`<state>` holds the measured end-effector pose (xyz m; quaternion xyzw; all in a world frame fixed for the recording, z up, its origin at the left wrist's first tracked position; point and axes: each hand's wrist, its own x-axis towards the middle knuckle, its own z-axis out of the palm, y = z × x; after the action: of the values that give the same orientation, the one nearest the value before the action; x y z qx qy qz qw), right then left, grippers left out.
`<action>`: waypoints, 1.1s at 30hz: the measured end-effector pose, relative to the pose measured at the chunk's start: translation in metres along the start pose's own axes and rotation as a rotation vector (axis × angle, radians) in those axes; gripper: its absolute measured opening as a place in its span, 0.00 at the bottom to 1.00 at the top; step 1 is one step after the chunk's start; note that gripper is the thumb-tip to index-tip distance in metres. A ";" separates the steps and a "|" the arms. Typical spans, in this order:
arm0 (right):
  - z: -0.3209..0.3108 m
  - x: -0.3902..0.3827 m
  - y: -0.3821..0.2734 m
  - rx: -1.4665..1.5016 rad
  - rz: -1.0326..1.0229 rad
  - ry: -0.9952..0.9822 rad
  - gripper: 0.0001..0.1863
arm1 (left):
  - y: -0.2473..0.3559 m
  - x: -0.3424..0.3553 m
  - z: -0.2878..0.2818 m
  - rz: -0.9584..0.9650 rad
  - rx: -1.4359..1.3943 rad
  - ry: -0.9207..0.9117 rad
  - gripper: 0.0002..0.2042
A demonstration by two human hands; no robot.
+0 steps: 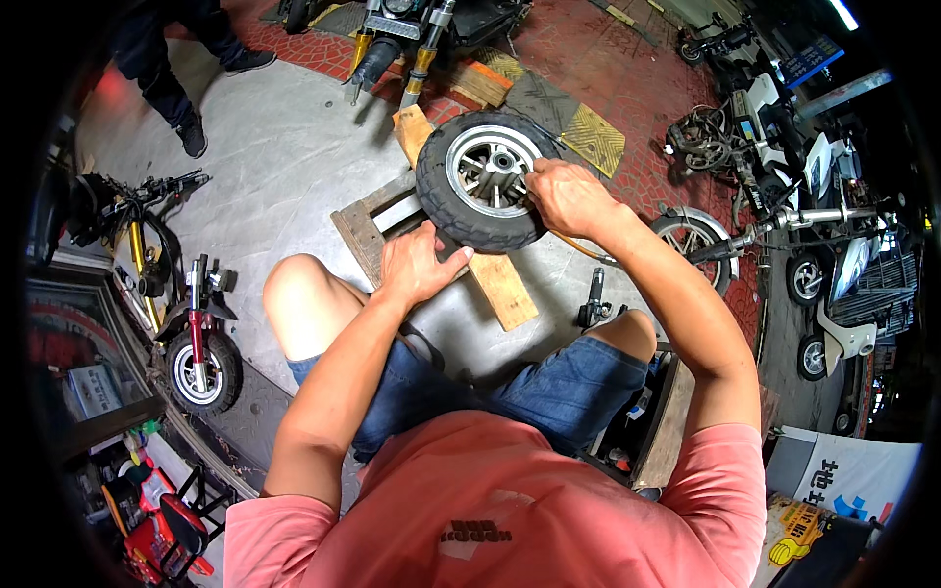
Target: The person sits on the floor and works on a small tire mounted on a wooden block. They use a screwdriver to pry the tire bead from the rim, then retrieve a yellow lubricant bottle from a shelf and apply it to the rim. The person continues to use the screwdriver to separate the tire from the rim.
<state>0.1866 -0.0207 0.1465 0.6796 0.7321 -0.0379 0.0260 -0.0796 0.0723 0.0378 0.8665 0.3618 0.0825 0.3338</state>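
A small wheel with a silver spoked rim and black knobbly tyre [441,196] lies flat on a wooden frame [361,240] in front of me. My left hand [417,267] is at the tyre's near left edge, thumb stretched away from its fingers, gripping nothing. At the right side of the rim, my right hand [573,199] is closed, knuckles up. Whatever it may hold is hidden under the fingers. An orange hose [583,247] runs beneath my right wrist. A wooden board [503,291] sticks out from under the tyre toward me.
A dark tool [593,302] sits on the floor by my right knee. Partly dismantled scooters flank me, one with a red fork [197,328] at left. Ahead is a front end with gold forks [420,73]. Another person's legs [162,83] stand far left.
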 end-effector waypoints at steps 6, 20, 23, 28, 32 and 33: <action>0.000 -0.004 0.004 0.136 0.067 0.031 0.11 | -0.001 0.000 -0.001 0.004 -0.026 0.006 0.30; 0.005 -0.006 0.005 0.238 0.128 0.036 0.14 | 0.003 0.002 -0.006 -0.018 -0.002 -0.046 0.34; 0.012 -0.007 0.009 0.231 0.105 0.067 0.10 | 0.003 0.003 -0.005 -0.013 0.004 -0.050 0.34; 0.007 -0.007 0.005 0.292 0.119 0.067 0.08 | 0.004 0.001 -0.008 -0.010 -0.009 -0.049 0.34; 0.008 -0.007 0.008 0.264 0.109 0.050 0.09 | 0.003 0.001 -0.004 -0.014 0.005 -0.043 0.34; 0.007 -0.006 0.007 0.265 0.114 0.038 0.09 | 0.002 0.001 -0.003 -0.016 0.011 -0.040 0.34</action>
<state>0.1938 -0.0264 0.1400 0.7182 0.6812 -0.1200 -0.0757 -0.0785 0.0736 0.0413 0.8668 0.3624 0.0608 0.3370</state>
